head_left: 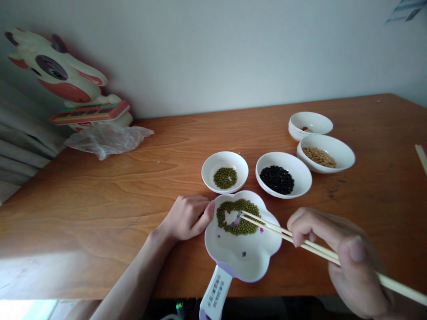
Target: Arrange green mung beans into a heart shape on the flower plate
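My right hand (347,258) is closed around a pair of wooden chopsticks (320,251). Their tips are among the green mung beans (247,226) in a white flower-shaped bowl (256,262) with a lilac rim and a labelled handle. The tips are close together; I cannot tell whether a bean is between them. At the bowl's left rim, my left hand (191,218) is closed, fingers curled and thumb against the edge. Just behind stands a small white bowl (208,171) holding more mung beans (225,178). To its right, another white bowl (303,182) contains black beans (277,179).
Further right are a white bowl (345,155) of tan beans (319,157) and a white bowl (322,122) with a few reddish-brown bits. A cow-shaped toy keyboard (73,84) and a clear plastic bag (108,140) occupy the back left. Another wooden stick end (420,156) shows at the right edge.
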{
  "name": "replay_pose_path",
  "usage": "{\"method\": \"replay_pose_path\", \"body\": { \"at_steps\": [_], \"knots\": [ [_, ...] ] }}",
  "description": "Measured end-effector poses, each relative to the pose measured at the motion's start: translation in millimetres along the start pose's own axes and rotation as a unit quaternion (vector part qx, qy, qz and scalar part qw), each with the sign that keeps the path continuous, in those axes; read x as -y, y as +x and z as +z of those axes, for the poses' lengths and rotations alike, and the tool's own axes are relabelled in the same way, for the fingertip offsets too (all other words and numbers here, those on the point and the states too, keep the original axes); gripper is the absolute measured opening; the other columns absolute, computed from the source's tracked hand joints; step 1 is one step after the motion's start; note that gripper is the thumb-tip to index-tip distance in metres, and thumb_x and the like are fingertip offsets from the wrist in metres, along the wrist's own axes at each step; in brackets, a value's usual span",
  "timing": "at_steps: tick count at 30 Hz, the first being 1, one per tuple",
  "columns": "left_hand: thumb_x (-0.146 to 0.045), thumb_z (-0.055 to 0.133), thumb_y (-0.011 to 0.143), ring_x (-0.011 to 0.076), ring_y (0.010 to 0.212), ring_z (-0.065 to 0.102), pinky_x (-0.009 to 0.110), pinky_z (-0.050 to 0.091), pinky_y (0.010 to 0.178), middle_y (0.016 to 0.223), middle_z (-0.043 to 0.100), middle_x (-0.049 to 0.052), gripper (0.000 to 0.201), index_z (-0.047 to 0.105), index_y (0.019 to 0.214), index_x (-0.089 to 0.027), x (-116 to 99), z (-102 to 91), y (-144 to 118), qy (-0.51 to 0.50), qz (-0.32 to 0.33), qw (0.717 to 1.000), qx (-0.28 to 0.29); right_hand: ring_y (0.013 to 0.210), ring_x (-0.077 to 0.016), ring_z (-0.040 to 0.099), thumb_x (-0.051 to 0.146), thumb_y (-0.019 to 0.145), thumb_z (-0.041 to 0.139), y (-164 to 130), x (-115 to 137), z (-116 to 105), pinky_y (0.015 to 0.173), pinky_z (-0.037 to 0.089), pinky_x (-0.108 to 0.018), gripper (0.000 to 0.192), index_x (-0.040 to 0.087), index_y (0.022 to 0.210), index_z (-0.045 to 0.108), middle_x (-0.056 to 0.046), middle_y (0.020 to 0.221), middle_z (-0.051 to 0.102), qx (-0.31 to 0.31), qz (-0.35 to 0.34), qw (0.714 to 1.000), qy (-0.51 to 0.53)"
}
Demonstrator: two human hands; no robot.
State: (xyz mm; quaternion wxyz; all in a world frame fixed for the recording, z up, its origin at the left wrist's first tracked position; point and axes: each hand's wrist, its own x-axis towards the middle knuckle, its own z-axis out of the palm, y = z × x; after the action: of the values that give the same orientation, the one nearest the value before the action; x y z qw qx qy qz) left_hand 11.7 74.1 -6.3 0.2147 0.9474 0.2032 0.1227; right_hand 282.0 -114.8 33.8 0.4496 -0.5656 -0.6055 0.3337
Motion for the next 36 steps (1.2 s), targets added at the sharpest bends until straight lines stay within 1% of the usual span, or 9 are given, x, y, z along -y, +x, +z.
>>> {"method": "replay_pose_path", "body": {
  "at_steps": [4, 10, 13, 20, 25, 27, 30, 33, 36],
  "knots": [
    [-0.030, 0.032, 0.106, 0.0120, 0.059, 0.048, 0.026, 0.039, 0.062, 0.065, 0.057, 0.002, 0.044, 0.051, 0.069, -0.017, 0, 0.2, 0, 0.002, -0.005, 1.000, 0.004, 0.068, -0.0199, 0.052, 0.064, 0.100, 0.015, 1, 0, 1, 0.063, 0.034, -0.035, 0.058, 0.024, 0.083, 0.053, -0.004, 0.077, 0.056, 0.010, -0.007, 1.000, -0.009],
    [-0.031, 0.032, 0.106, 0.0116, 0.058, 0.047, 0.026, 0.038, 0.061, 0.065, 0.056, 0.001, 0.043, 0.050, 0.069, -0.017, 0, 1.5, 2, 0.008, -0.007, 1.000, 0.004, 0.067, -0.0191, 0.054, 0.058, 0.103, 0.018, 4, 5, 2, 0.062, 0.037, -0.035, 0.055, 0.024, 0.079, 0.054, -0.003, 0.074, 0.057, -0.011, -0.012, 1.000, -0.003],
    [-0.030, 0.033, 0.106, 0.0114, 0.058, 0.046, 0.026, 0.038, 0.060, 0.064, 0.055, 0.001, 0.043, 0.050, 0.069, -0.017, 1, 1.3, 1, 0.005, -0.003, 1.000, 0.000, 0.066, -0.0187, 0.054, 0.057, 0.103, 0.017, 5, 7, 2, 0.063, 0.039, -0.034, 0.056, 0.024, 0.077, 0.054, -0.003, 0.073, 0.058, -0.022, -0.011, 1.000, -0.004],
    [-0.029, 0.034, 0.106, 0.0115, 0.058, 0.047, 0.026, 0.039, 0.060, 0.065, 0.056, 0.001, 0.042, 0.052, 0.070, -0.017, 1, 0.0, 1, 0.011, 0.005, 1.000, -0.005, 0.067, -0.0203, 0.055, 0.064, 0.101, 0.012, 4, 2, 1, 0.064, 0.039, -0.034, 0.065, 0.024, 0.075, 0.056, -0.004, 0.072, 0.060, -0.039, -0.025, 0.999, 0.006],
    [-0.029, 0.034, 0.106, 0.0115, 0.058, 0.049, 0.026, 0.040, 0.060, 0.065, 0.057, 0.002, 0.043, 0.053, 0.070, -0.017, 0, 0.0, 1, 0.010, 0.010, 1.000, -0.009, 0.068, -0.0219, 0.056, 0.072, 0.097, 0.011, 4, 7, -7, 0.065, 0.038, -0.035, 0.070, 0.025, 0.073, 0.057, -0.004, 0.072, 0.061, -0.067, -0.005, 0.998, 0.004],
    [-0.029, 0.034, 0.106, 0.0114, 0.058, 0.049, 0.026, 0.040, 0.060, 0.065, 0.057, 0.002, 0.044, 0.053, 0.069, -0.016, 0, 0.2, 1, 0.009, 0.010, 1.000, -0.009, 0.070, -0.0217, 0.055, 0.073, 0.096, 0.012, 5, 8, -9, 0.068, 0.039, -0.035, 0.069, 0.025, 0.074, 0.057, -0.003, 0.073, 0.060, -0.058, 0.016, 0.998, 0.004],
    [-0.029, 0.033, 0.106, 0.0111, 0.057, 0.049, 0.025, 0.038, 0.059, 0.065, 0.057, 0.002, 0.044, 0.052, 0.069, -0.016, 0, 0.4, 1, 0.010, 0.006, 1.000, -0.006, 0.072, -0.0210, 0.055, 0.074, 0.096, 0.014, 6, 7, -4, 0.069, 0.040, -0.035, 0.068, 0.025, 0.076, 0.056, -0.003, 0.076, 0.060, -0.029, 0.043, 0.999, 0.011],
    [-0.029, 0.033, 0.106, 0.0111, 0.057, 0.049, 0.025, 0.039, 0.059, 0.065, 0.057, 0.002, 0.044, 0.052, 0.069, -0.016, 0, 0.2, 2, 0.011, 0.006, 1.000, -0.006, 0.072, -0.0211, 0.056, 0.075, 0.095, 0.011, 7, 5, 3, 0.069, 0.040, -0.035, 0.069, 0.024, 0.079, 0.055, -0.004, 0.077, 0.060, -0.001, 0.026, 0.999, 0.027],
    [-0.030, 0.033, 0.107, 0.0113, 0.058, 0.049, 0.025, 0.039, 0.059, 0.065, 0.057, 0.002, 0.045, 0.053, 0.069, -0.016, -1, -0.1, 2, 0.012, 0.010, 1.000, -0.011, 0.072, -0.0215, 0.056, 0.078, 0.093, 0.010, 6, 3, 6, 0.069, 0.039, -0.036, 0.070, 0.024, 0.079, 0.054, -0.004, 0.076, 0.059, 0.008, 0.015, 0.999, 0.028]
  ]
}}
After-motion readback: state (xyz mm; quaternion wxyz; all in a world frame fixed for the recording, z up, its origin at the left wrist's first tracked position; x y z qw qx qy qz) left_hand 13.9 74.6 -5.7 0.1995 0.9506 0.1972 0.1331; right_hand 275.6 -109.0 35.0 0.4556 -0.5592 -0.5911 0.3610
